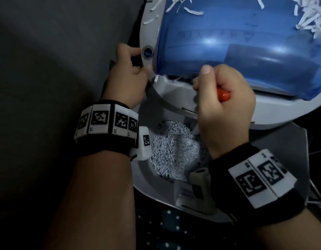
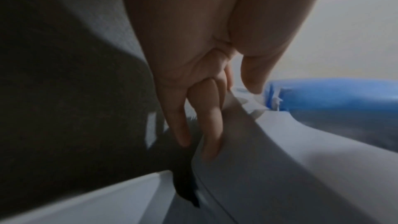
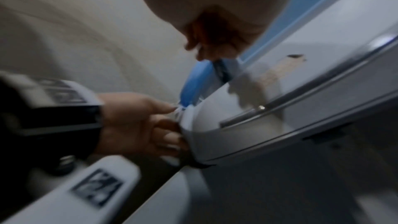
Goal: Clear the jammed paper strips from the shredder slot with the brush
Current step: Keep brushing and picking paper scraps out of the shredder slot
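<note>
Steadying shredder (image 1: pixel 174 98) rim with gripping left hand (image 1: pixel 128 76); working brush (image 1: pixel 223 95), fisted in right hand (image 1: pixel 226 103), at slot (image 1: pixel 177 80) to free strips (image 1: pixel 171 81).

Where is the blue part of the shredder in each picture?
Head: the blue shredder cover fills the upper right, above the right hand.
Left wrist: it is a blue band at the right edge, past the left hand's thumb.
Right wrist: it is a blue strip running from top right to centre.
Shared landmark: the left hand on the shredder's grey edge.

1 shredder (image 1: pixel 228 112), 1 brush (image 1: pixel 223 95), 2 hands, 2 wristbands, strips uncountable
</note>
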Motion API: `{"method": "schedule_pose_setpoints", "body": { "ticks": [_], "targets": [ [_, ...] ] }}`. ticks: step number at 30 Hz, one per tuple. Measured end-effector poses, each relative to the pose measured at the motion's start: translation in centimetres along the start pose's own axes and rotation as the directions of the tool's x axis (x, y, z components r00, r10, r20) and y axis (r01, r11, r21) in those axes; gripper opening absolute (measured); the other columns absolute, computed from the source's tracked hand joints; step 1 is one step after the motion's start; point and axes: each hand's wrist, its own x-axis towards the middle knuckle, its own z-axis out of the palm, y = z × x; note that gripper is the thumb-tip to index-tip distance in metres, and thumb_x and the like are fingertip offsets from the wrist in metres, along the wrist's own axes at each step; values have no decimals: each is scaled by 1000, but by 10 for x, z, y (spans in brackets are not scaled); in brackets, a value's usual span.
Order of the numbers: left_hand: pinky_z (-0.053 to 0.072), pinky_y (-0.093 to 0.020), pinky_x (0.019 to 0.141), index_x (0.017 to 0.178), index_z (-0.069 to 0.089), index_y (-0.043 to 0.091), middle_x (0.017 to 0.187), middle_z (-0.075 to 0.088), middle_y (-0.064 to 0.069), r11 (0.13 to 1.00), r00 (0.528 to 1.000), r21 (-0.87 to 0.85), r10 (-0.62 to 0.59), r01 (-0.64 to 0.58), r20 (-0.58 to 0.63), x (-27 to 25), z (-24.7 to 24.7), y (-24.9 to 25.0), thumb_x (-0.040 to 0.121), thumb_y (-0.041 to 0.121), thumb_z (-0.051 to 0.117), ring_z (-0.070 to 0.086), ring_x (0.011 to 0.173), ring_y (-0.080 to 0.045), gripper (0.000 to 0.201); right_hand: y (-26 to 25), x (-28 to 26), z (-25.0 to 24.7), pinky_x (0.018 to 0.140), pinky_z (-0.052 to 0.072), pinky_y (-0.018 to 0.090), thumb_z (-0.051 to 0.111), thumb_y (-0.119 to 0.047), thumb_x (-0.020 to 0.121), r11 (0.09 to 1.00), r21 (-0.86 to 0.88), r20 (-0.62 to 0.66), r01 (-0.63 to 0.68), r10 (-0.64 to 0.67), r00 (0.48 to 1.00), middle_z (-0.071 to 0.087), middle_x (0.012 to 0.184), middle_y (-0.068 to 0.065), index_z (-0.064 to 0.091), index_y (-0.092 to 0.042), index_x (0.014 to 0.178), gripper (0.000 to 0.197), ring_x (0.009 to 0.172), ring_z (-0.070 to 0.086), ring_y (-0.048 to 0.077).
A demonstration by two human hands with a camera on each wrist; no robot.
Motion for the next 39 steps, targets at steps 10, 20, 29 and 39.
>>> {"method": "schedule_pose_setpoints", "body": {
  "ticks": [10,20,29,39],
  "targets": [
    [57,-47,88,112,36,28,95,74,-1,999,1000,37,14,-15,12,-2,2,1,84,30,73,71,90,-15,47,17,0,-4,70,37,32,52,-19,100,986,-167,49,-22,30,998,57,72,11,58,1,70,36,76,52,24],
    [58,-45,84,112,36,31,96,71,-3,997,999,69,18,-16,-35,-5,7,2,77,43,71,70,89,-19,52,21,-4,-9,73,31,21,55,-16,99,983,-184,90,-22,39,995,59,82,5,63,-4,80,24,82,50,16],
    [54,-40,91,114,32,27,115,67,-1,991,999,130,42,-39,-24,-6,12,8,59,66,71,68,101,-17,78,19,-3,-13,77,40,26,56,-19,99,992,-122,141,-36,54,989,62,84,6,66,-6,81,24,85,55,19],
    [54,-51,88,117,34,30,105,69,-2,993,993,118,32,-19,-111,-6,29,2,61,65,71,67,96,-26,75,33,23,-91,68,48,49,47,-29,99,989,-109,-281,-95,62,958,62,69,11,58,-15,72,33,68,59,31]
  ]
}}
